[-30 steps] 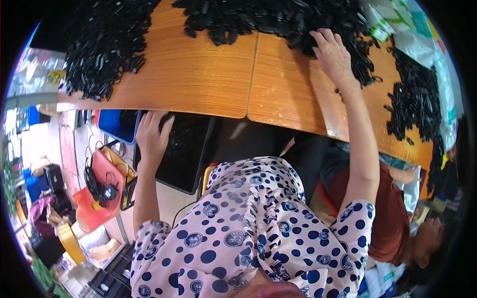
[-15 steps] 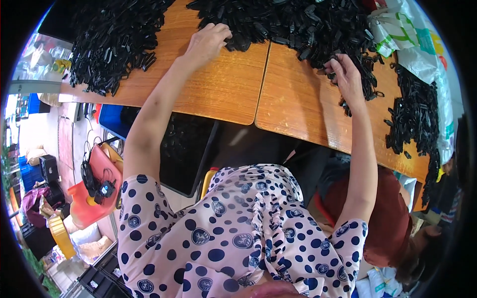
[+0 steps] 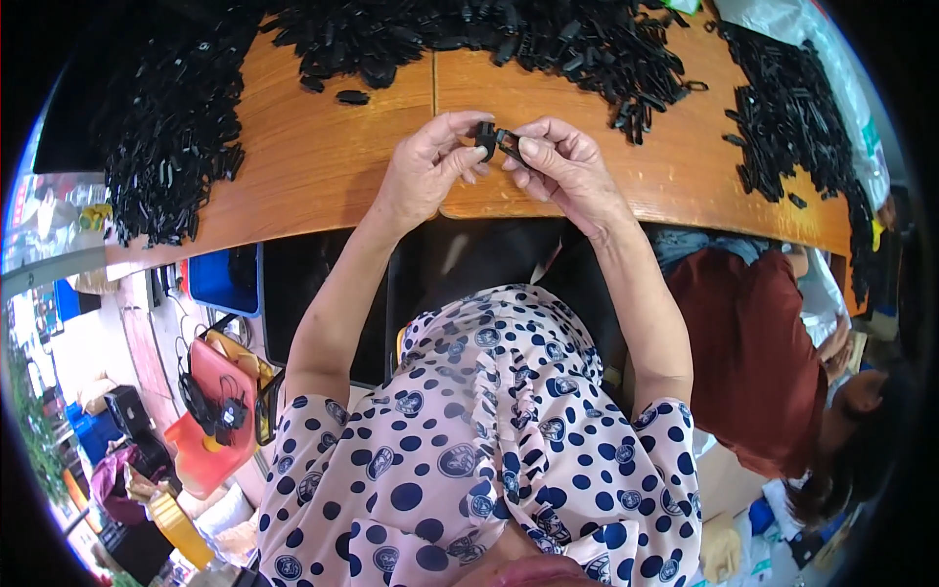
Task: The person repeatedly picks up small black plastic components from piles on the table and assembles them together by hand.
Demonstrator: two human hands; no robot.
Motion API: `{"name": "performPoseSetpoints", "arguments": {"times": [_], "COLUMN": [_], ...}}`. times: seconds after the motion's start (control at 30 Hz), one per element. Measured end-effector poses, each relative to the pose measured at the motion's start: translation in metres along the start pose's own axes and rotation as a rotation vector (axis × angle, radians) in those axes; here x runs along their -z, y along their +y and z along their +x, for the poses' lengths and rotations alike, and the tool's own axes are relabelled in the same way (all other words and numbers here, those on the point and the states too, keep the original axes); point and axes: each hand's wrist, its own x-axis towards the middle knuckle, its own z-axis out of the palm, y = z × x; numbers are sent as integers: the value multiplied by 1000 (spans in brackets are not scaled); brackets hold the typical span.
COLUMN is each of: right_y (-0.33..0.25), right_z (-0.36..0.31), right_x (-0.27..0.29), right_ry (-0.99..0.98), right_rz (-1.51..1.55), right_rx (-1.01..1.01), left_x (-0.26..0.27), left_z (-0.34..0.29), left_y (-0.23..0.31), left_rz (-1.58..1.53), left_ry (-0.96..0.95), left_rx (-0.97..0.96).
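Note:
Above the near edge of the wooden table, my two hands are close together. My left hand pinches a small black plastic buckle half between thumb and fingers. Between the thumb and fingers of my right hand is another black buckle half, forked in shape. The two pieces meet or nearly meet end to end; whether they are joined I cannot tell. Beyond my hands lies a wide pile of black buckle pieces, with one loose piece at its near side.
More black pieces are heaped at the left and right of the table. A white plastic bag lies at the far right. Someone in a dark red top is close on my right. A blue bin and red chair stand at left.
Both hands have drawn back from the far pile and come together near the table's front edge. Each now holds a buckle half. The view has shifted too.

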Motion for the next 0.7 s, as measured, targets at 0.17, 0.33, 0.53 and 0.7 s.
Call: {"name": "performPoseSetpoints", "arguments": {"times": [0.17, 0.33, 0.53, 0.7], "right_y": [-6, -5, -3, -5], "right_z": [-14, -22, -27, -32], "right_x": [11, 20, 25, 23], "right_ry": [-71, -134, -139, -91], "right_rz": [24, 152, 132, -11], "right_rx": [3, -62, -97, -150], "left_x": [-15, -22, -30, -33], "left_z": [0, -5, -12, -17], "left_y": [4, 11, 16, 20], "left_rz": [96, 231, 350, 543], "left_ry": [-42, -62, -79, -77], "left_rx": [-53, -96, -146, -114]}}
